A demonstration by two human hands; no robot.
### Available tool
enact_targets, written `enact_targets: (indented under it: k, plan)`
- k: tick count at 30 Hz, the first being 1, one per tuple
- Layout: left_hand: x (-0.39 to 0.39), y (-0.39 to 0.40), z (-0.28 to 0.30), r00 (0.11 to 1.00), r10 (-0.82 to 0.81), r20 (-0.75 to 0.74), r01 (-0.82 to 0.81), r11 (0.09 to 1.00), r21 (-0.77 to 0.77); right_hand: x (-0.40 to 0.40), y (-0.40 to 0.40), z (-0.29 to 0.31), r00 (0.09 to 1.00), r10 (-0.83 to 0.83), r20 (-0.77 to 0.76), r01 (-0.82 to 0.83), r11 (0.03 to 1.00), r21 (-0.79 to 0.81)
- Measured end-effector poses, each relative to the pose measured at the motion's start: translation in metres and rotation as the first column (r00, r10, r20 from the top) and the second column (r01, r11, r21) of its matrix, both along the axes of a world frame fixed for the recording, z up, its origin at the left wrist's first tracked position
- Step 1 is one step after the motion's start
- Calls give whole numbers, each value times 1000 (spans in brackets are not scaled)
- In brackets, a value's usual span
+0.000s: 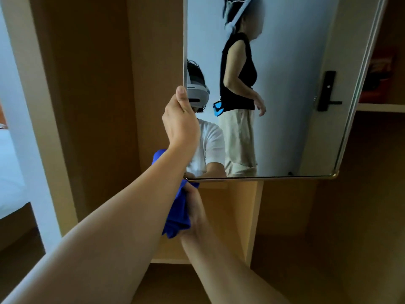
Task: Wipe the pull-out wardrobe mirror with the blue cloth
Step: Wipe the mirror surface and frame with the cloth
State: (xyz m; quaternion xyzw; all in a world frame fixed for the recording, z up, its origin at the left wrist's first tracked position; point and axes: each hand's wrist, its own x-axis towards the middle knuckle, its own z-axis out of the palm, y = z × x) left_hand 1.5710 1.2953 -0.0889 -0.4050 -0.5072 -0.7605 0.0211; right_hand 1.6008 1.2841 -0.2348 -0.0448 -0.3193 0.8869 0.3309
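The left hand [180, 119] holds the left edge of the mirror [285, 62], a little above the lower left corner. Its thumb lies along the front of that edge, pointing up, and the fingers go behind the glass, where they are hidden. The left forearm crosses the picture from the lower left.

The blue cloth [177, 216] is bunched up in the right hand [196, 213], just under the lower left corner of the mirror. The fingers of this hand are curled around the cloth, and its upper part touches the bottom edge of the mirror near that corner. One more piece of the cloth shows behind the left wrist, beside the left edge of the mirror.

The mirror has a thin metal frame and hangs tilted in front of the wooden wardrobe [98, 84]. In the glass one can see the person with a white headset and a white shirt, a second person in a black top and light trousers standing sideways, and a door handle [327, 91] that is black. On the far left is a bed [11, 172] with a white cover. On the right, a shelf [381, 107] of the wardrobe carries something orange, which is too dark to identify.
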Motion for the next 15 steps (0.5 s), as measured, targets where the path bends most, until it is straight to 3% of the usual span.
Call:
enact_targets:
  k: [6,11,15]
  plan:
    - [0,6,2,995,102,-2,-102,995,-5,47,31,-6,991,-134,-15,135,990,46]
    - [-2,15,1,991,129,28,-129,992,-14,107,61,-9,939,-306,-159,311,951,1]
    - [-6,22,1,987,163,-8,-163,987,-10,123,54,-11,954,-299,-12,299,954,-13]
